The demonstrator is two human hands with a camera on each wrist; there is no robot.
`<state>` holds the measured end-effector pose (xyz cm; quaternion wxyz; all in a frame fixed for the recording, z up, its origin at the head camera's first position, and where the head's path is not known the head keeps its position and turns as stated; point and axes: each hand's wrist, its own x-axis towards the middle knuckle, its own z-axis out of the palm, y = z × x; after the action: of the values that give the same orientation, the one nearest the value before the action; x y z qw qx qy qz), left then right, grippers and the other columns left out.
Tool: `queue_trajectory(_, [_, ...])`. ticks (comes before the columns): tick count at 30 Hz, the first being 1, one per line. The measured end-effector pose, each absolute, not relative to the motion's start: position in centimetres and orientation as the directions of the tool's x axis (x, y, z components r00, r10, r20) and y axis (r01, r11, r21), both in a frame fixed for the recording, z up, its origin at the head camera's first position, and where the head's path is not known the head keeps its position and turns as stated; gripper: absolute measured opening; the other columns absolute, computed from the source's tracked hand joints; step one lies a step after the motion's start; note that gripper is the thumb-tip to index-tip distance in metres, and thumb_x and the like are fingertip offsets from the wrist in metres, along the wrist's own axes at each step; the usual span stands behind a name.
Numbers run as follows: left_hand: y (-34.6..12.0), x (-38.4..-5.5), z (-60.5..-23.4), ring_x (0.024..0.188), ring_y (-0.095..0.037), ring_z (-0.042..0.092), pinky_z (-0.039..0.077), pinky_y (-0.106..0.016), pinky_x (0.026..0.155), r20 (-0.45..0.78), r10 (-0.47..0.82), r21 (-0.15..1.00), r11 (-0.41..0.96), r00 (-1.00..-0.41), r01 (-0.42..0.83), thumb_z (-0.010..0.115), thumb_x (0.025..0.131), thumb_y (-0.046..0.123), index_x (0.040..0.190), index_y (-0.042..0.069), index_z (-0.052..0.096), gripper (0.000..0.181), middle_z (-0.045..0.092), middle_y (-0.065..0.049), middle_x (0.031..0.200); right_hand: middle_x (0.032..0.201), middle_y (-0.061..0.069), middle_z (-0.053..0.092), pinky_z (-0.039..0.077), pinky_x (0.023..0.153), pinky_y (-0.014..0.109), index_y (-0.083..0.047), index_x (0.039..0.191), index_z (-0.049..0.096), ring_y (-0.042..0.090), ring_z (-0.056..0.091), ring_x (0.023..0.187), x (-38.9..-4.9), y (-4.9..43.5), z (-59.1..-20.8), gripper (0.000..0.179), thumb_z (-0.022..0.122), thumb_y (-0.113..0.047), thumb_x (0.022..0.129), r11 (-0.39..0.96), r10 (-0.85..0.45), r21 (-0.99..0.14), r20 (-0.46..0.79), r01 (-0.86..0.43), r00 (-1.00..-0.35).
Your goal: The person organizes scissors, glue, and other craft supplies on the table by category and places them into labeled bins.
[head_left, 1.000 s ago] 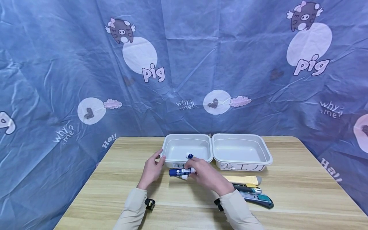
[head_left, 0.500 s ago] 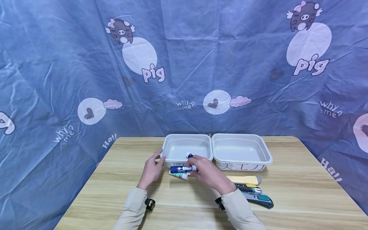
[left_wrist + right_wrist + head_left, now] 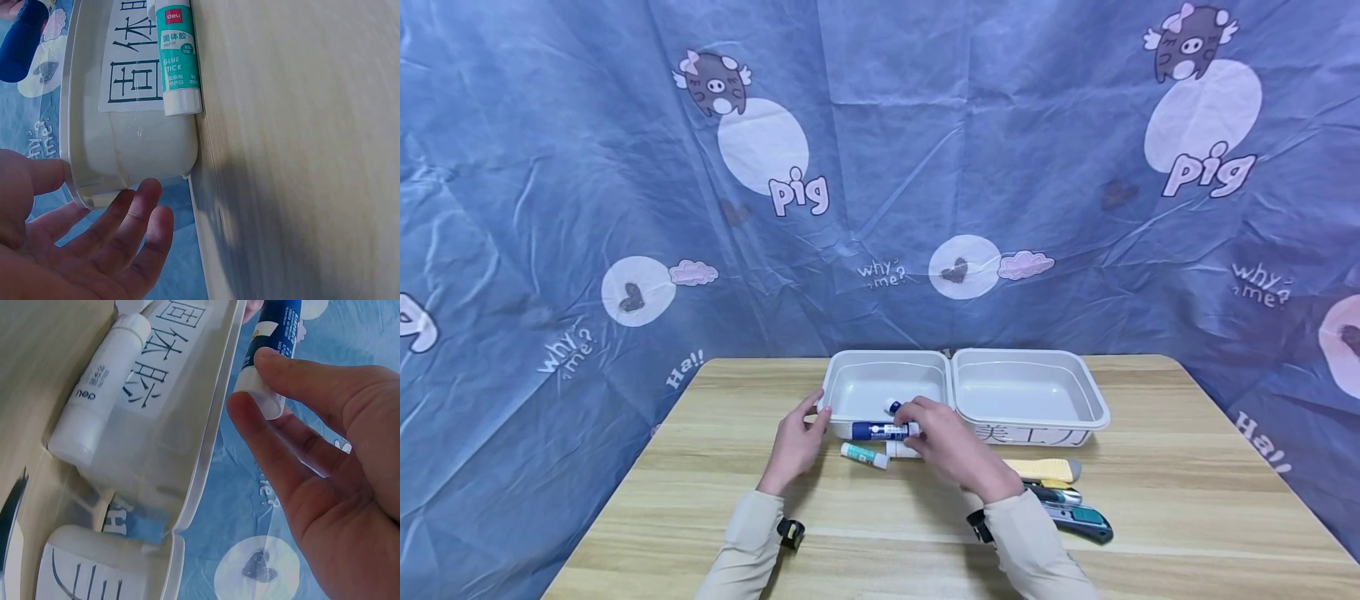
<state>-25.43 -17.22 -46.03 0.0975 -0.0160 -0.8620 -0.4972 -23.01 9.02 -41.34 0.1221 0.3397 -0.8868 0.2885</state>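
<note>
My right hand (image 3: pixel 943 437) pinches a blue glue stick (image 3: pixel 880 431) by its white end, and the stick lies level over the front edge of the left white bin (image 3: pixel 842 362). Inside that bin shows the white and blue end of another stick (image 3: pixel 891 406), partly behind my fingers. My left hand (image 3: pixel 797 442) holds the bin's front left corner, thumb at the rim and fingers along the end wall. A green and white glue stick (image 3: pixel 178 56) lies on the table before the bin's label. Beside it is a white glue stick (image 3: pixel 100 387), its right part hidden by my right hand in the head view.
A second white bin (image 3: pixel 1030 362), labelled in front, stands against the first one's right side. Before it lie a yellow utility knife (image 3: pixel 1045 470), a dark one (image 3: pixel 1060 494) and a teal and grey one (image 3: pixel 1078 525). A blue printed cloth (image 3: pixel 880 208) hangs behind the table.
My right hand has moved up and slightly right with the blue glue stick, from above the table to the bin's front edge. The sticks beneath are uncovered. The left hand stays put.
</note>
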Motion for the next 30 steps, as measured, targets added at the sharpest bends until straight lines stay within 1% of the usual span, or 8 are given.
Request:
queue_trajectory(4, [-17.2, -25.4, -46.1, 0.089, -0.034, 0.073, 0.054, -0.028, 0.069, 0.181, -0.077, 0.855, 0.505, -0.981, 0.118, 0.059, 0.104, 0.019, 0.148, 0.001, 0.051, 0.048, 0.067, -0.025, 0.122, 0.109, 0.006, 0.070, 0.060, 0.080, 0.029, -0.005, 0.109, 0.071, 0.019, 0.072, 0.087, -23.3, 9.5, -41.3, 0.028, 0.078, 0.004, 0.084, 0.589, -0.526, -0.452, 0.414, -0.670, -0.743])
queue_trajectory(10, [-17.2, -25.4, -46.0, 0.091, -0.034, 0.074, 0.056, -0.030, 0.070, 0.176, -0.077, 0.855, 0.506, -0.981, 0.113, 0.058, 0.105, 0.018, 0.148, 0.001, 0.051, 0.047, 0.066, -0.026, 0.123, 0.110, 0.008, 0.071, 0.060, 0.080, 0.029, -0.004, 0.110, 0.070, 0.019, 0.072, 0.086, -23.5, 10.1, -41.1, 0.030, 0.079, 0.005, 0.083, 0.591, -0.513, -0.470, 0.407, -0.655, -0.755])
queue_trajectory(16, [-17.2, -25.3, -46.0, 0.090, -0.034, 0.073, 0.056, -0.031, 0.070, 0.180, -0.074, 0.855, 0.504, -0.981, 0.119, 0.057, 0.105, 0.019, 0.148, -0.001, 0.051, 0.047, 0.066, -0.026, 0.123, 0.111, 0.009, 0.071, 0.060, 0.082, 0.028, -0.002, 0.112, 0.070, 0.021, 0.073, 0.088, -23.8, 10.6, -41.1, 0.031, 0.077, 0.007, 0.083, 0.595, -0.491, -0.504, 0.388, -0.626, -0.780])
queue_trajectory(22, [-17.2, -25.4, -46.0, 0.089, -0.034, 0.073, 0.056, -0.030, 0.069, 0.180, -0.075, 0.855, 0.504, -0.981, 0.119, 0.058, 0.105, 0.019, 0.148, 0.001, 0.051, 0.048, 0.067, -0.026, 0.124, 0.112, 0.009, 0.071, 0.060, 0.083, 0.028, -0.003, 0.114, 0.070, 0.023, 0.073, 0.092, -23.9, 11.1, -41.1, 0.032, 0.076, 0.007, 0.084, 0.590, -0.468, -0.549, 0.364, -0.592, -0.805])
queue_trajectory(30, [-17.3, -25.4, -46.0, 0.088, -0.033, 0.073, 0.056, -0.031, 0.070, 0.187, -0.070, 0.852, 0.508, -0.980, 0.126, 0.058, 0.105, 0.019, 0.148, 0.000, 0.051, 0.048, 0.067, -0.027, 0.123, 0.109, 0.008, 0.071, 0.061, 0.082, 0.029, -0.003, 0.110, 0.070, 0.022, 0.074, 0.089, -24.3, 11.6, -41.4, 0.029, 0.077, 0.007, 0.084, 0.593, -0.464, -0.541, 0.375, -0.596, -0.803])
